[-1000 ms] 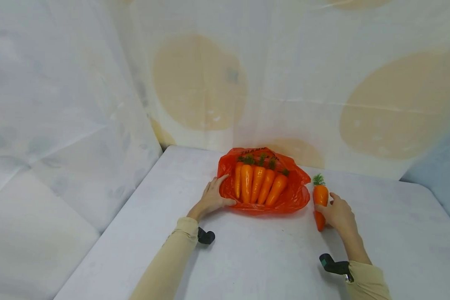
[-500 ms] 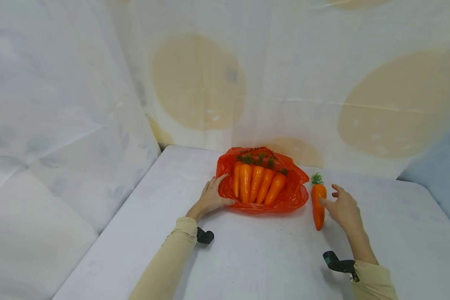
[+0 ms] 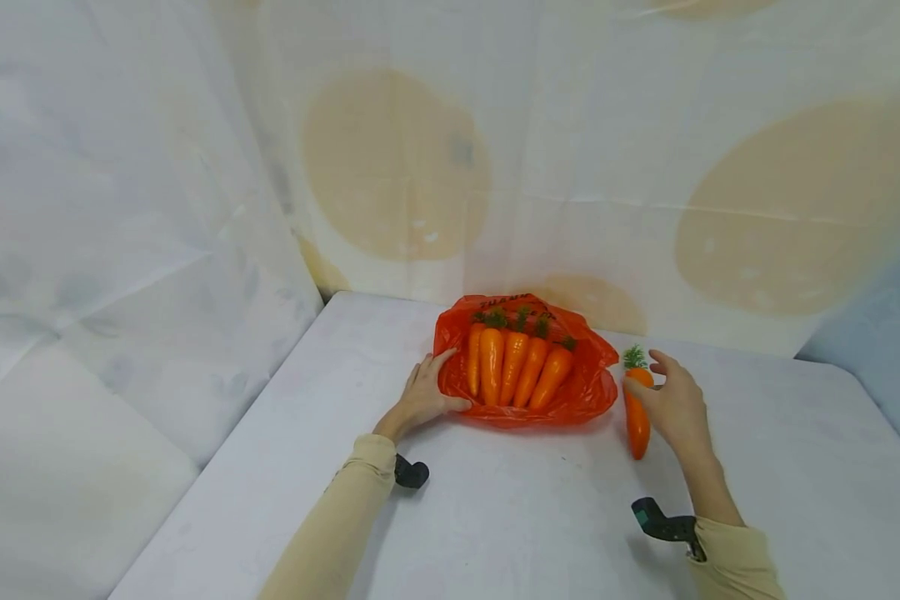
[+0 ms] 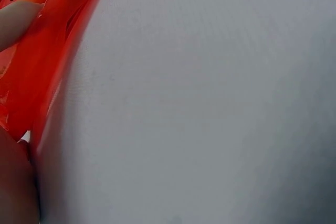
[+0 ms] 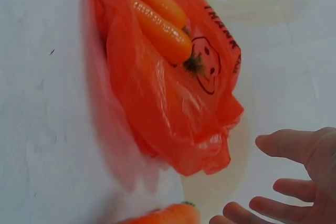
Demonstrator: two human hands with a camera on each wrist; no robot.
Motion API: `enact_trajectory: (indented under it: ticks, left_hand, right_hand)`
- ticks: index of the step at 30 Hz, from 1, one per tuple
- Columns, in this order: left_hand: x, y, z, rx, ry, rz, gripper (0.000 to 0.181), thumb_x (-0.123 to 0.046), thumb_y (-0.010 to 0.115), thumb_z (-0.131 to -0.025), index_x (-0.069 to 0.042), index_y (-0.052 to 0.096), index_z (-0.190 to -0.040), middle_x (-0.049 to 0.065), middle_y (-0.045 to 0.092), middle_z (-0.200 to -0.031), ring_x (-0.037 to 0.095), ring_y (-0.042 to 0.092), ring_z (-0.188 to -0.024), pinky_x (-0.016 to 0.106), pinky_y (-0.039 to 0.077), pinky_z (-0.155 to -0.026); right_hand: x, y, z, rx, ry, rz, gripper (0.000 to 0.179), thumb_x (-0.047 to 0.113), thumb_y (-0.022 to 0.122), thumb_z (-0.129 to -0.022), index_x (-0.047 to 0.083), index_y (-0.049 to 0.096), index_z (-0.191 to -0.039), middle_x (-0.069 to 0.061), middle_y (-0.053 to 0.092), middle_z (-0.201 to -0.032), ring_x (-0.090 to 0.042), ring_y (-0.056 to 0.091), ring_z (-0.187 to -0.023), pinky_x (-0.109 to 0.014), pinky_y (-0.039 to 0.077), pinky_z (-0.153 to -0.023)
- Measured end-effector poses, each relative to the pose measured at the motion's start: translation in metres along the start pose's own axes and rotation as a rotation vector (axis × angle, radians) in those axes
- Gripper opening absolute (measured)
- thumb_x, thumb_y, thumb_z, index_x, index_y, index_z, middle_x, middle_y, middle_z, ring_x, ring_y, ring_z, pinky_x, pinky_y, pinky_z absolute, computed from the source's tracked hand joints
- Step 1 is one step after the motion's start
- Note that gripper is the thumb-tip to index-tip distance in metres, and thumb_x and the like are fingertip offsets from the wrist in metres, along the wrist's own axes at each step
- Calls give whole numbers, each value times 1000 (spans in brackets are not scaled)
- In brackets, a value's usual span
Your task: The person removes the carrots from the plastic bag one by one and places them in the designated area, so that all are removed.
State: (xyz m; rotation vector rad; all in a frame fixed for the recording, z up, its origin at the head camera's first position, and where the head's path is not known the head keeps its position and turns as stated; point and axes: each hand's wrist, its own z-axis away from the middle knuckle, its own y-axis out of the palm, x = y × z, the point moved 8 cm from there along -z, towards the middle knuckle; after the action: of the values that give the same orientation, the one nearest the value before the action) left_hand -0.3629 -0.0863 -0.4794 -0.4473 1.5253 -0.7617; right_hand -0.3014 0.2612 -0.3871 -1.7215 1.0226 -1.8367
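A red plastic bag (image 3: pixel 596 398) lies with its mouth open toward me, holding several shiny orange carrots (image 3: pixel 515 367) side by side, green tops at the back. My left hand (image 3: pixel 422 396) holds the bag's left rim, thumb over the front edge. Part of a finger (image 4: pixel 18 22) shows against the red film in the left wrist view. One loose carrot (image 3: pixel 637 433) lies on the table right of the bag, its green top pointing away. Over its thick end hovers my right hand (image 3: pixel 673 407), thumb and fingers spread, partly covering it. The right wrist view shows a gap between fingers and carrot (image 5: pixel 170 216).
The white-covered table (image 3: pixel 525 517) meets a pale wall sheet (image 3: pixel 570 167) with beige round prints just behind the bag. Another white sheet (image 3: pixel 120 250) hangs at the left. Black wrist camera mounts (image 3: pixel 663 521) stick out from the sleeves.
My right hand released the loose carrot and drew back to the right, then came back over its upper end. The carrot was set a little straighter. My left hand stayed at the bag.
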Motion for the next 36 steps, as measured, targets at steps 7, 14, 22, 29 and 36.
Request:
enact_trajectory:
  ticks: [7, 14, 22, 29, 36]
  left_hand:
    - [2, 1, -1, 6, -17, 9, 94, -45, 74, -67, -35, 22, -145, 11, 9, -153, 38, 4, -139, 59, 12, -109]
    - [3, 0, -2, 6, -6, 0, 93, -46, 73, -67, -34, 23, -145, 11, 11, -153, 36, 4, -139, 57, 10, -110]
    - [4, -2, 0, 4, -5, -14, 93, -47, 73, -68, -34, 22, -145, 11, 11, -153, 35, 4, -140, 55, 9, -111]
    - [5, -2, 1, -3, -17, -4, 93, -45, 74, -68, -35, 23, -144, 10, 11, -154, 35, 3, -140, 56, 10, -110]
    - [8, -3, 2, -10, -25, 5, 93, -44, 75, -67, -36, 23, -144, 10, 11, -153, 35, 3, -140, 57, 11, -110]
  right_hand:
    - [21, 2, 5, -63, -73, -86, 67, 33, 58, -89, 4, 30, -143, -26, 41, -134, -40, 49, -111, -49, 50, -83]
    - [44, 13, 13, -152, -164, -167, 59, 26, 60, -88, 9, 38, -140, -19, 46, -131, -35, 53, -108, -49, 49, -86]
    - [63, 38, 16, -197, -259, -221, 53, 20, 66, -84, 10, 48, -132, -15, 49, -128, -33, 55, -107, -47, 49, -83]
    - [70, 71, 10, -120, -246, -243, 54, 20, 66, -83, 13, 48, -133, -13, 47, -131, -32, 52, -112, -47, 48, -87]
    - [65, 98, 0, -47, -177, -236, 60, 20, 66, -83, 11, 42, -137, -16, 42, -136, -35, 42, -121, -52, 35, -101]
